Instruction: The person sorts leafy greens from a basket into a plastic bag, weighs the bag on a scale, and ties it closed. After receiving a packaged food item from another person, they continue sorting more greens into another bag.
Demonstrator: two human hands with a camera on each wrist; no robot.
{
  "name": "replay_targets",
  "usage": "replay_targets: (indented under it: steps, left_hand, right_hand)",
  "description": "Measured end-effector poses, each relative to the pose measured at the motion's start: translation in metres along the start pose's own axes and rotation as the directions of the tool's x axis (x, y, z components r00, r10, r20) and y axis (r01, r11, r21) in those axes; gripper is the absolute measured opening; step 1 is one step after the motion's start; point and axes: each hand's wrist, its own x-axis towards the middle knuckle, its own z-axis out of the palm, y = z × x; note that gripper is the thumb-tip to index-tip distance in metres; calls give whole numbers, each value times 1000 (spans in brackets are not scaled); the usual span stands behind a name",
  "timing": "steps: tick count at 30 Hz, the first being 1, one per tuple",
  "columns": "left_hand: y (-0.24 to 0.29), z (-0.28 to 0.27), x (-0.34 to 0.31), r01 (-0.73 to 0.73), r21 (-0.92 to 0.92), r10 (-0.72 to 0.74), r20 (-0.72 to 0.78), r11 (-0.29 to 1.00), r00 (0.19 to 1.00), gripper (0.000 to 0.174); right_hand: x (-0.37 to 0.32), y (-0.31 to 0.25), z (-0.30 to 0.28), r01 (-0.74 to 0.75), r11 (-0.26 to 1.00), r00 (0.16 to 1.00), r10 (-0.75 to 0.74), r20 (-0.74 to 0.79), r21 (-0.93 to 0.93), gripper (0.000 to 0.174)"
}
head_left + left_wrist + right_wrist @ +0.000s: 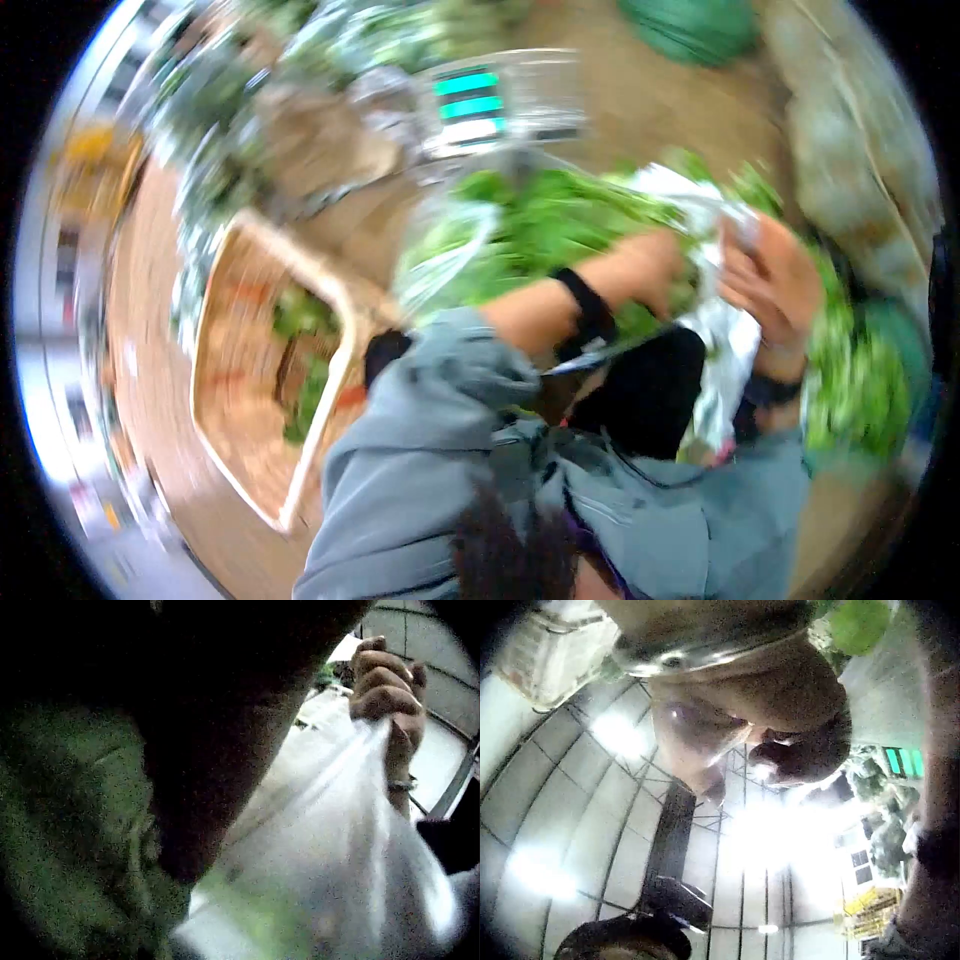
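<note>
Blurred in the head view, my left hand reaches across leafy greens, its fingers pointing down among them; whether they hold anything is unclear. To its right, my right hand grips a crumpled white plastic bag. In the left wrist view a fist with a bracelet, my right hand, pinches the top of the white bag, stretched downward, with green showing through. The right wrist view shows my right hand close up, fingers curled, a bracelet at its wrist. Clear plastic lies around the greens at left.
A scale with a lit green display stands behind the greens. On the left is a wicker basket with some leaves inside. Bagged vegetables line the back left; more greens and large filled bags lie at right.
</note>
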Motion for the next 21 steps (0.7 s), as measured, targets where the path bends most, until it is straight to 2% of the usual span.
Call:
replay_targets:
  steps: [1,2,3,4,5,6,8,9,10,11,12,13,14,15,16,17,18,19,20,21]
  left_hand:
    - [-21,-1,-26,50,-158,-45,36,986,998,54]
    - [23,-13,-12,62,133,-41,-158,989,987,52]
    - [30,-3,-26,240,338,63,-686,910,725,51]
    - [40,1,6,225,334,6,-571,915,821,64]
    - [46,-3,3,274,359,-56,-514,892,856,71]
    - [45,-6,-5,302,376,-114,-447,876,887,79]
    - [6,30,-17,97,90,-61,-340,991,939,87]
    - [-3,55,-14,122,107,-72,-391,987,918,85]
    - [3,50,-10,75,105,-23,-434,992,900,86]
    - [-5,42,-49,93,59,-53,-483,994,874,86]
    - [12,43,-13,78,22,-57,-486,997,872,86]
    - [-10,31,-58,60,-12,-57,-534,998,844,86]
    - [-4,20,-70,-20,5,19,-612,1000,790,81]
    - [1,-6,-88,-125,18,102,-697,992,710,77]
    - [-1,-57,-135,-109,-6,81,-626,994,775,68]
    - [-6,-72,-150,-100,55,113,-592,993,798,60]
    - [-28,-100,-193,-212,-243,80,-460,946,884,52]
    - [-62,-117,-251,-181,-373,12,-413,910,911,45]
    - [-94,-110,-296,-80,-484,-153,-423,871,893,38]
    - [-138,-98,-344,17,-735,-438,-386,678,811,32]
  right_hand:
    - [1,-10,-7,3,1000,970,0,243,-11,44]
    - [1,-22,3,19,1000,885,-16,465,0,50]
    - [-12,-18,19,184,972,950,-138,282,-144,55]
    - [-19,-35,-6,174,985,971,-169,170,-12,60]
    - [-28,-40,4,258,961,956,-239,172,-99,57]
    - [-9,-45,10,237,957,940,-183,287,-165,56]
    - [-9,-46,-3,286,946,951,-260,170,-155,52]
    - [-4,-51,-14,273,948,953,-243,180,-163,52]
    - [3,-60,-32,280,943,957,-260,126,-180,49]
    - [15,-44,2,274,932,961,-258,96,-235,46]
    - [-5,-67,-28,272,932,962,-256,96,-238,46]
    - [11,-44,25,290,887,945,-324,-36,-358,43]
    - [9,-36,16,324,859,902,-406,-144,-396,40]
    - [12,-31,22,329,855,897,-416,-152,-400,40]
    - [-2,-30,29,282,736,839,-500,-214,-616,36]
    - [13,-28,31,183,606,802,-547,-239,-774,33]
    - [14,-25,34,67,443,729,-633,-260,-894,30]
    - [11,-23,35,-4,247,744,-647,-168,-969,30]
    - [11,-28,34,-84,45,771,-629,-93,-995,29]
    - [18,-15,65,-113,221,738,-635,-231,-969,32]
